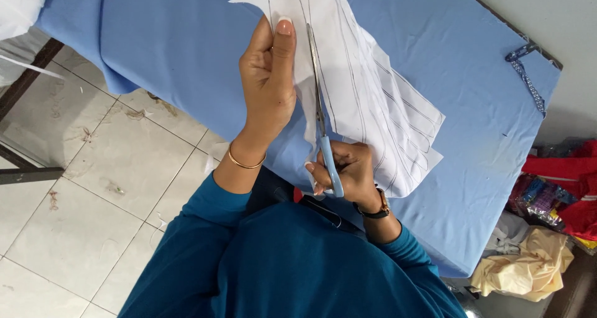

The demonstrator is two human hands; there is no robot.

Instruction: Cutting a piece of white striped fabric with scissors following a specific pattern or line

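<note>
Mid-cut: right hand [348,172] grips blue-handled steel scissors [320,116], slicing the white line-marked paper pattern [373,94] that the left hand [268,82] pinches over the blue-clothed worktop [472,106]. Next, following the curve likely needs the paper turned.

This looks like my sewing workshop. My bench [472,106] is covered with blue cloth, and a paper pattern [373,100] drawn with curved lines lies on it under my scissors [321,122]. A measuring tape [528,75] hangs at the far edge. Heaps of red and cream fabric [541,231] sit beside the bench, and thread scraps litter the tiled floor [81,187].
</note>
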